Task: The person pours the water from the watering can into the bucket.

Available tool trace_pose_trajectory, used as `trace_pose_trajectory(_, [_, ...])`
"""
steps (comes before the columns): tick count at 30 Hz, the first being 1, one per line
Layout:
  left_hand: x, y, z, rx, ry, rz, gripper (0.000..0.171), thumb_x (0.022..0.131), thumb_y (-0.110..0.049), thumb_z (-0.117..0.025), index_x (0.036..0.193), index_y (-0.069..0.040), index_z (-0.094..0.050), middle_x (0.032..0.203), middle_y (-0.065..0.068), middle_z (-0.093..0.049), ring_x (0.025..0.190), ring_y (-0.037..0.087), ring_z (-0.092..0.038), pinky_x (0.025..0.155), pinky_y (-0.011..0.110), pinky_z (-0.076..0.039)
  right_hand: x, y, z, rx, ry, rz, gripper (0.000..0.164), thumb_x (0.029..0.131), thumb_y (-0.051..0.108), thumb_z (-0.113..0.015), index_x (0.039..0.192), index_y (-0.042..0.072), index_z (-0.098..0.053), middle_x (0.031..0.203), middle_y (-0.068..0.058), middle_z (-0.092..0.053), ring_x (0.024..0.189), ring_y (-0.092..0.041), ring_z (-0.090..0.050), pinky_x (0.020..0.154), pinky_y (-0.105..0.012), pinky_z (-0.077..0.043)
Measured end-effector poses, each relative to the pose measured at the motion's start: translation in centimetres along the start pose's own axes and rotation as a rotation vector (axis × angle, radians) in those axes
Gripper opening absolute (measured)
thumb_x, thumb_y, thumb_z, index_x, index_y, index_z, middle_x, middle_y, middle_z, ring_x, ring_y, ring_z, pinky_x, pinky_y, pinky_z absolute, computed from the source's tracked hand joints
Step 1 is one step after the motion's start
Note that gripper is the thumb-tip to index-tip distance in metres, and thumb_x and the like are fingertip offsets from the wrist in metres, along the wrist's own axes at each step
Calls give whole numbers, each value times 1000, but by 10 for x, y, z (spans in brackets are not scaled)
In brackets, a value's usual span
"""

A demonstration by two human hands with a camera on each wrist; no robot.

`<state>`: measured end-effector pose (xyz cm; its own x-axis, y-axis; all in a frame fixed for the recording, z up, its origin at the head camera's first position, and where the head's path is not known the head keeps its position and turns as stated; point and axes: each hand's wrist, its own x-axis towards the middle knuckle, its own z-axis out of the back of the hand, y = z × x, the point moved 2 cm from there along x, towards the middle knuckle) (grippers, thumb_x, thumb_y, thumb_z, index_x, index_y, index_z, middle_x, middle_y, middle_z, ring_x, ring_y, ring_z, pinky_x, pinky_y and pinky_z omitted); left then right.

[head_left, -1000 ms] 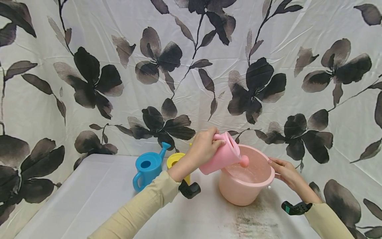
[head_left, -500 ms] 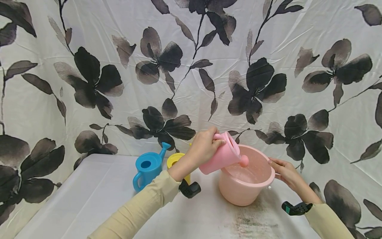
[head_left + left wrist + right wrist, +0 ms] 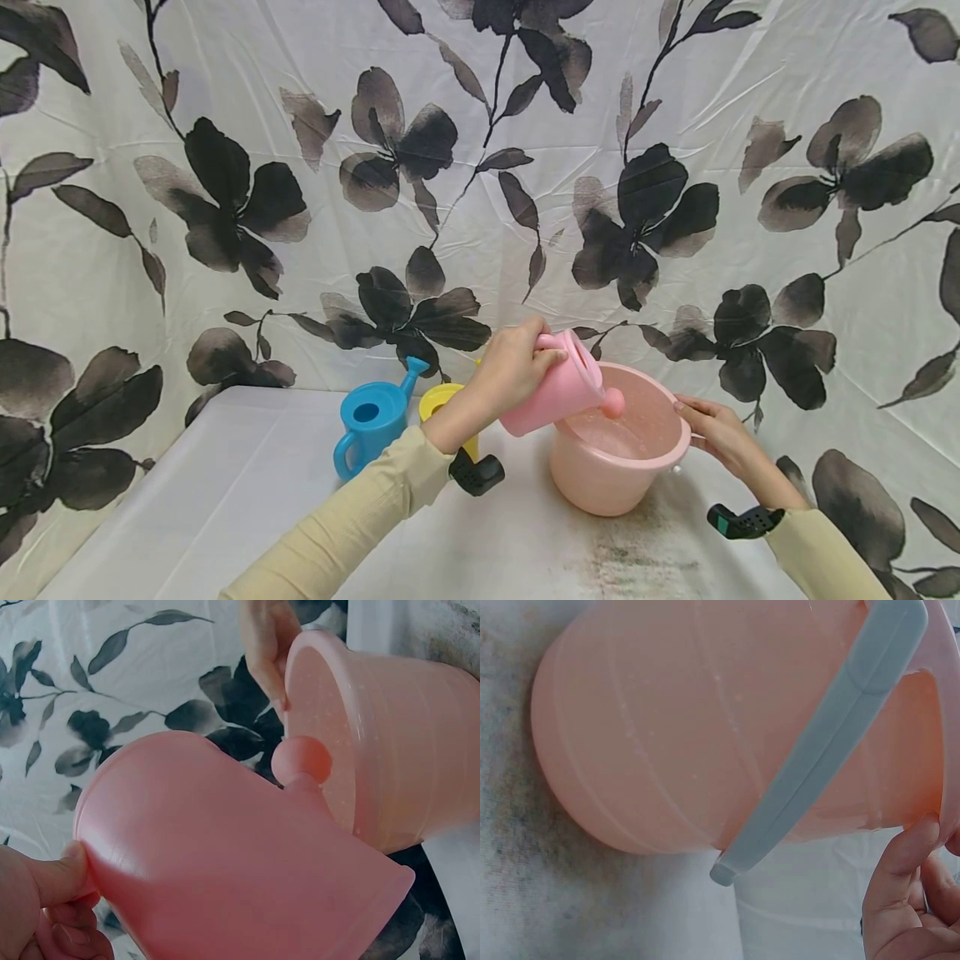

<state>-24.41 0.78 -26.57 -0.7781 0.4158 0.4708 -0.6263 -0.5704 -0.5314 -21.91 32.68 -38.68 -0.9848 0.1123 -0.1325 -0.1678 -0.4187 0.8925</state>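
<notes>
In the head view, my left hand (image 3: 512, 367) grips the handle of a pink watering can (image 3: 553, 393). The can is tipped, its round spout head (image 3: 612, 404) over the mouth of a pale pink bucket (image 3: 606, 485). Drops cling to the bucket's inner wall; a stream of water is hard to make out. My right hand (image 3: 722, 435) holds the bucket's rim at the right, with the thumb against the edge in the right wrist view. The left wrist view shows the can's body (image 3: 217, 840) close up, its opening turned away.
A blue watering can (image 3: 375, 429) stands left of my left forearm. Behind that forearm a yellow watering can (image 3: 441, 400) is partly hidden. The bucket's grey handle (image 3: 817, 742) hangs down its side. Dark smudges (image 3: 630, 558) mark the white table (image 3: 247, 467); a flowered cloth (image 3: 510, 250) hangs behind.
</notes>
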Motion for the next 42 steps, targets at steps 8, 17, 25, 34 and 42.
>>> trace_pose_trajectory(8, [0, -2, 0, 17, -8, -5, 19, 89, -25, -68, 87, -9, -58, 70, 3, -56, 73, 18, -52, 62, 25, -36, 0, 0, 0, 2, 8, 0, 69, 102, 37, -43, 145, -13, -23, 146, -33, -33, 98, 2, -56, 86, -26, -54])
trace_pose_trajectory(17, [1, -2, 1, -1, 7, 20, 18, 90, -25, -68, 90, -10, -58, 75, 5, -61, 73, 19, -53, 62, 25, -38, 1, 0, 1, -1, 14, -9, 68, 102, 37, -42, 145, -12, -24, 147, -32, -33, 99, 0, -56, 86, -26, -54])
trace_pose_trajectory(25, [0, -2, 1, -11, 13, 20, 18, 90, -25, -67, 90, -9, -58, 75, 5, -61, 73, 19, -53, 62, 25, -38, 0, 1, 1, -2, 12, -4, 69, 102, 37, -43, 145, -13, -23, 146, -33, -34, 100, 0, -56, 86, -26, -54])
trace_pose_trajectory(34, [-1, 0, 2, -21, 3, 5, 18, 90, -24, -67, 90, -9, -57, 79, 7, -64, 74, 20, -54, 64, 27, -41, -2, 2, -1, 12, -3, 7, 68, 102, 36, -43, 145, -13, -23, 145, -33, -35, 91, 7, -56, 81, -21, -54])
trace_pose_trajectory(42, [-1, 1, 3, -17, 4, 16, 18, 90, -25, -67, 89, -10, -57, 78, 6, -64, 74, 19, -54, 64, 27, -40, -2, 2, -1, 0, -8, 1, 69, 102, 37, -43, 146, -12, -23, 147, -33, -32, 96, 4, -55, 83, -22, -54])
